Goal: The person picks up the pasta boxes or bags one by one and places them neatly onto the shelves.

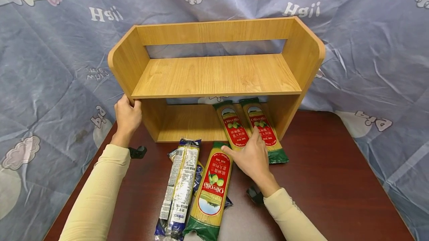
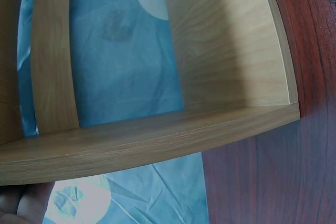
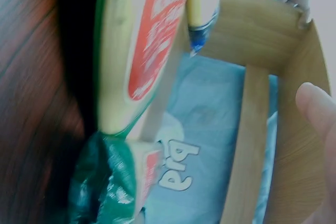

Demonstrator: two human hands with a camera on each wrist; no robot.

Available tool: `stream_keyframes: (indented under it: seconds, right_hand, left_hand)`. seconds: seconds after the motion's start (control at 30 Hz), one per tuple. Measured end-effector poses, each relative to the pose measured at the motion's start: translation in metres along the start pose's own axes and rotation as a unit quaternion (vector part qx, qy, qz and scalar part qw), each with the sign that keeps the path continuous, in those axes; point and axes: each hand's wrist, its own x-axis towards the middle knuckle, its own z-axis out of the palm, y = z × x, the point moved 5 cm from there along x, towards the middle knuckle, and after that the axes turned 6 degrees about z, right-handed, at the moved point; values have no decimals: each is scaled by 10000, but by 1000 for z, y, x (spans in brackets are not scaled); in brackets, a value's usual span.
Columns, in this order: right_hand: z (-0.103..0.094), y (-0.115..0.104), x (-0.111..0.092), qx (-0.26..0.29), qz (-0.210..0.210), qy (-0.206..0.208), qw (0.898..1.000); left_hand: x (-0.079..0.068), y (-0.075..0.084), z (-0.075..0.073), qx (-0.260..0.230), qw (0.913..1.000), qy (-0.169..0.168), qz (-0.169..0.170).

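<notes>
My left hand (image 1: 128, 118) grips the left side panel of a two-tier wooden shelf (image 1: 218, 75), just below its middle board. In the left wrist view, fingers (image 2: 31, 203) show at the panel's edge. My right hand (image 1: 253, 157) has its fingers extended, overlapping two green-ended spaghetti packs (image 1: 232, 124) on the lower tier; the right-hand spaghetti pack (image 1: 270, 140) juts past the front edge. Nothing shows in its grasp. On the table, another red-labelled spaghetti pack (image 1: 212, 185) lies left of that hand. Beside it is a clear-and-blue pasta pack (image 1: 181, 189), label side down.
Beneath the two front packs, a dark blue pack (image 1: 198, 176) lies crosswise, mostly covered. The dark red table (image 1: 321, 181) extends right of the shelf. A patterned blue cloth (image 1: 368, 66) hangs behind and around the sides.
</notes>
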Motion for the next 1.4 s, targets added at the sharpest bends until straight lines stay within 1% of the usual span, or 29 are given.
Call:
stream_keyframes:
  seconds: [0.2, 0.27, 0.5, 0.73, 1.0, 1.1, 1.2, 1.3, 1.4]
  right_hand:
    - [-2, -7, -22, 336, -147, -299, 9989]
    - [-2, -9, -31, 348, -189, -386, 9985]
    - [-6, -14, -58, 359, -59, -608, 9975]
    - [-5, -18, -80, 247, 3, -866, 9959]
    - [4, -15, -98, -136, -58, -1052, 9943]
    - [10, -14, -105, -276, -78, -1086, 9937]
    - [20, -14, -113, -446, -196, -1098, 9928]
    - [31, -13, -119, -805, -295, -1094, 9903]
    - [41, -12, -124, -1288, -287, -1136, 9847]
  left_hand:
    - [0, 2, 0, -10, 10000, -17, 11]
    - [0, 2, 0, -24, 10000, -14, 4]
    - [-1, 1, -1, -23, 10000, 27, -4]
    - [-1, 0, -1, 0, 10000, 19, 18]
    - [-2, 3, -2, -27, 10000, 39, 5]
    - [-1, 3, -2, -43, 10000, 18, 3]
    - [-1, 3, -1, -63, 10000, -4, 6]
    - [-1, 3, -1, -77, 10000, -3, 14]
    - [-2, 4, -1, -82, 10000, 8, 30]
